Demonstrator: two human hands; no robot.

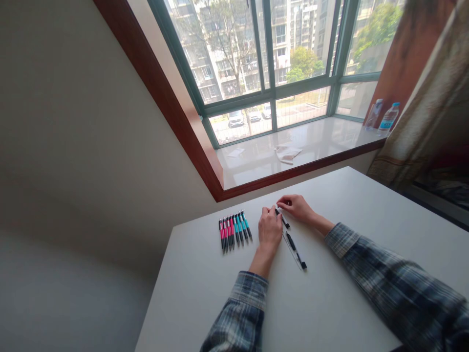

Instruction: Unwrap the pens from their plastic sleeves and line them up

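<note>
My left hand rests on the white table with its fingers curled; what they hold, if anything, is hidden. Close on its right, my right hand has thumb and fingers pinched together near my left fingertips, and anything between them is too small to make out. A black pen part lies between the two hands. Nearer to me are another black pen part and a thin pale refill-like rod beside it. Left of my left hand, several pink-and-black pens and teal-and-black pens lie side by side in a row.
The white table meets a wall and a window sill with a red-brown edge. On the sill are a crumpled sheet and two plastic bottles, one with a blue cap. A curtain hangs at the right.
</note>
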